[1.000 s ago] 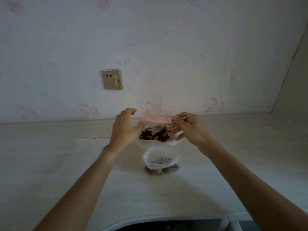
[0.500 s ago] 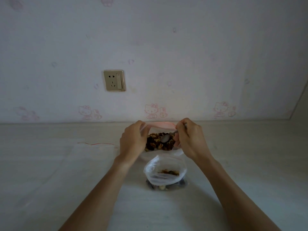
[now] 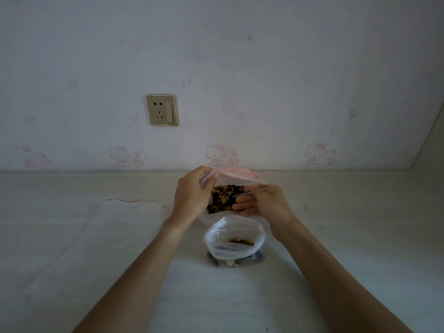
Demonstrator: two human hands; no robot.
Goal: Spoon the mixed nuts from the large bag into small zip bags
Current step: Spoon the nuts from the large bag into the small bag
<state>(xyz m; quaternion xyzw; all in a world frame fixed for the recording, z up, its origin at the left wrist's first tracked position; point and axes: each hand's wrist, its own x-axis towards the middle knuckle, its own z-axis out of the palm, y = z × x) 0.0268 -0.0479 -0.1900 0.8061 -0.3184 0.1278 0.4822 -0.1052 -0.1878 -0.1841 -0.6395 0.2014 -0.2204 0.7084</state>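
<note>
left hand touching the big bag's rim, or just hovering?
Touching. The head view shows the left hand with thumb and fingertips pinching the large bag at its pink rim, holding the mouth open over the mixed nuts.

We face a pale wall covered in white wallpaper (image 3: 240, 68) printed with faint pink cartoon-cat figures. A gold-framed rectangular wall socket with a switch (image 3: 162, 110) sits left of centre. Below, a whitish wood-grain countertop (image 3: 72, 236) meets the wall. A side wall (image 3: 432, 145) closes the right corner. Lighting is dim.
</note>
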